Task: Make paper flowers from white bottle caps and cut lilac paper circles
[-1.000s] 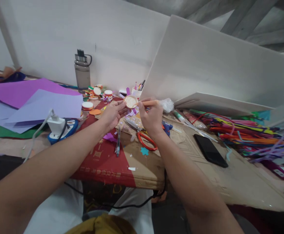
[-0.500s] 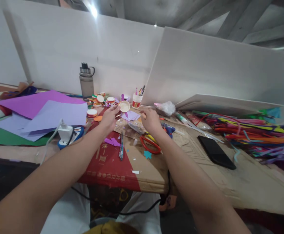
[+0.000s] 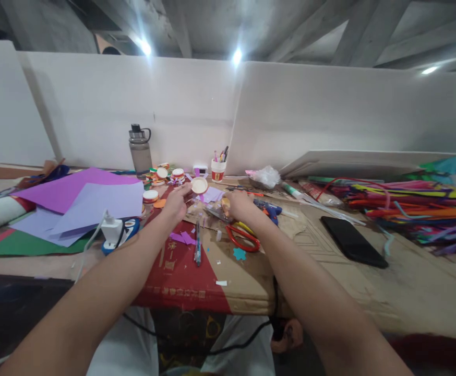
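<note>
My left hand (image 3: 177,202) is closed on the edge of a round, cream-coloured disc (image 3: 199,185) with purple strips beside it. Over the scissors (image 3: 242,238) with red handles, my right hand (image 3: 238,203) has its fingers bent together near a small orange-tan thing (image 3: 225,204); whether it grips that cannot be made out. Light purple paper pieces (image 3: 211,195) lie between the two hands. A pen (image 3: 198,243), purple scraps (image 3: 183,238) and a blue flower shape (image 3: 239,254) are nearer to me on the cardboard.
At the back stand a bottle (image 3: 140,151) and a cup of pens (image 3: 218,170). Purple sheets (image 3: 98,209) and a power strip (image 3: 120,235) are at left. A black phone (image 3: 353,241) and colourful pipe cleaners (image 3: 416,209) lie at right, with a blue glue gun (image 3: 272,210) nearer the middle.
The view has tilted up and levelled. My right hand's fingers have come down lower, towards the scissors and the orange-tan thing. My left hand still holds the disc.
</note>
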The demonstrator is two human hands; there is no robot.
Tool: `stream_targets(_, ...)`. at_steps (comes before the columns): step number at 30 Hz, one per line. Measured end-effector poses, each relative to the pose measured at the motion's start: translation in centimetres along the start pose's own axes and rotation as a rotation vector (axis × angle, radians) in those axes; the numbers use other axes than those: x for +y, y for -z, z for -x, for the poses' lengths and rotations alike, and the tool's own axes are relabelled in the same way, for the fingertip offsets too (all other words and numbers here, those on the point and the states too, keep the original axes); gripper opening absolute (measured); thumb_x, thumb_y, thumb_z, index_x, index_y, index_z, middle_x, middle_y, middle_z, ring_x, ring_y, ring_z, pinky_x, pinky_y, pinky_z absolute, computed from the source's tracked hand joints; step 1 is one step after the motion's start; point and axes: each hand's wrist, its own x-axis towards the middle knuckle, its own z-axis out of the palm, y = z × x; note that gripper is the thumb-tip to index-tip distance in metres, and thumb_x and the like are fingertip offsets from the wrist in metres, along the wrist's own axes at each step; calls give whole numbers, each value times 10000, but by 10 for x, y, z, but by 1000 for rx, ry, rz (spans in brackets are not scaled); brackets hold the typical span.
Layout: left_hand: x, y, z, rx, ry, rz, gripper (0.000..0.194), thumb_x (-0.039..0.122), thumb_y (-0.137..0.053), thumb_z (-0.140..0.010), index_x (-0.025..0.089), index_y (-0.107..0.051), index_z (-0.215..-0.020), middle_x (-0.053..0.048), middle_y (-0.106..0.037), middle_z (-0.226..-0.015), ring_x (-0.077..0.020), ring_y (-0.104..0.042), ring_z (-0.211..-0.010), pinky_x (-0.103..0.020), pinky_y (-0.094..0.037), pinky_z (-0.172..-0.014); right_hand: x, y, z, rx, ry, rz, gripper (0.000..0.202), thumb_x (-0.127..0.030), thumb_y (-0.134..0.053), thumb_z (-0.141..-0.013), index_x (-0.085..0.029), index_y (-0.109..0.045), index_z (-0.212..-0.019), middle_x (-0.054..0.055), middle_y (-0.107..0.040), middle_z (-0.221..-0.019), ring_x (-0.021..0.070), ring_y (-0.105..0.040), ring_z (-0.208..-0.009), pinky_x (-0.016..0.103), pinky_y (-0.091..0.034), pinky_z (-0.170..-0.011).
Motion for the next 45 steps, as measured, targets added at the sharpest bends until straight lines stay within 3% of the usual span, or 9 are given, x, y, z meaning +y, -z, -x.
stream_targets(6,2,-5,7,-48,57,6,126,182,-716,-715,153,-638,-809,2,-660,-663,-87,-580,-531,-208,-448,-501,-5,1,-10,146,75,-386,310,-235,-435,-941,-147,-592,-1194,96,-700,-1082,149,-662,-940,264,-500,-799)
stream_targets(11,3,-11,14,-39,120,15,61,167,-678,-766,140,-637,-803,2,-641,-629,-76,-563,-513,-190,-453,-493,-11,-10,-11,267,170,-736,448,-261,-687,-784,-140,-523,-1182,93,-675,-1039,149,-644,-846,270,-501,-732)
stream_targets(16,1,-12,14,-63,106,28,100,181,-704,-737,137,-622,-774,28,-583,-569,-59,-504,-466,-183,-421,-474,-13,-4,-3,383,272,-605,434,-255,-721,-760,-147,-558,-1147,101,-625,-1054,192,-584,-957,337,-472,-837)
stream_targets(27,-3,-7,8,-163,16,-47,236,246,-796,-658,132,-675,-825,-15,-669,-722,-82,-579,-595,-199,-474,-566,-13,-5,-4,378,370,-491,349,-214,-743,-757,-178,-655,-1092,83,-588,-1042,225,-551,-1025,385,-429,-925)
stream_targets(36,-3,-1,6,-160,-81,-219,323,343,-842,-581,130,-689,-770,-23,-665,-705,-85,-554,-582,-206,-397,-532,-11,-10,-5,420,403,-473,384,-159,-735,-741,-185,-644,-1114,81,-593,-1071,229,-553,-1035,386,-437,-926)
stream_targets(40,-2,2,1,-92,-130,-219,319,329,-848,-548,125,-680,-726,-9,-631,-634,-75,-520,-547,-202,-356,-509,-11,-9,-5,430,374,-491,375,-163,-720,-757,-174,-639,-1123,83,-594,-1033,218,-566,-979,380,-455,-894)
stream_targets(45,3,10,-5,32,-155,-200,325,320,-842,-531,124,-676,-732,-20,-640,-638,-99,-553,-580,-220,-399,-555,-14,-4,-1,415,382,-483,260,-149,-661,-799,-162,-661,-1059,87,-595,-1005,212,-572,-952,371,-464,-882)
